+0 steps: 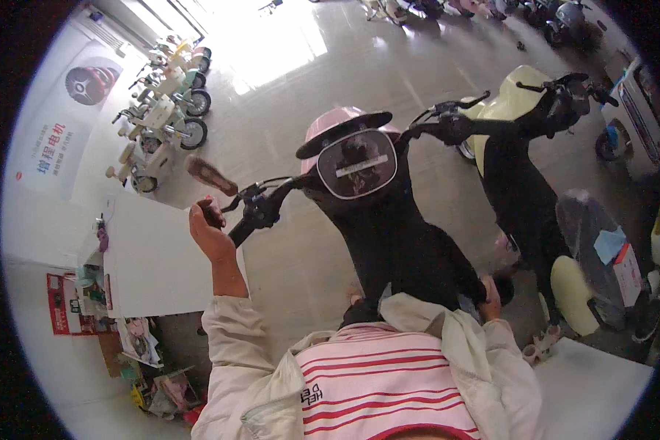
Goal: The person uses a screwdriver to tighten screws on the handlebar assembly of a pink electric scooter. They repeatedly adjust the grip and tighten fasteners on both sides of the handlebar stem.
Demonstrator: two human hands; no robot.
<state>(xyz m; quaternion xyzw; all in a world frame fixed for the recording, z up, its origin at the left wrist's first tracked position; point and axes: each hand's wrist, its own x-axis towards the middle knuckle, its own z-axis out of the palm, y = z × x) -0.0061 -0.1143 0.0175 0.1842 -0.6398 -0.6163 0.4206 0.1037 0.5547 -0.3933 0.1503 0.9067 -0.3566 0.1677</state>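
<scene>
In front of me stands a pink electric scooter (334, 123) with black handlebars and a dark, rounded display panel (357, 163). My left hand (211, 227) is raised beside the left handlebar grip (248, 226), its fingers curled around something dark and reddish that I cannot make out. Just beyond it, a brown elongated thing with rounded ends (211, 174) sits near the brake lever (238, 198); whether they are joined is unclear. My right hand (490, 299) hangs low at my right side, next to the scooter's black body (411, 257), its fingers mostly hidden.
A pale yellow scooter (522, 94) stands close on the right, beside a red and white box (626, 275). To the left is a white tabletop (165, 257). More scooters (172, 110) line the far left, and others (447, 9) the far edge.
</scene>
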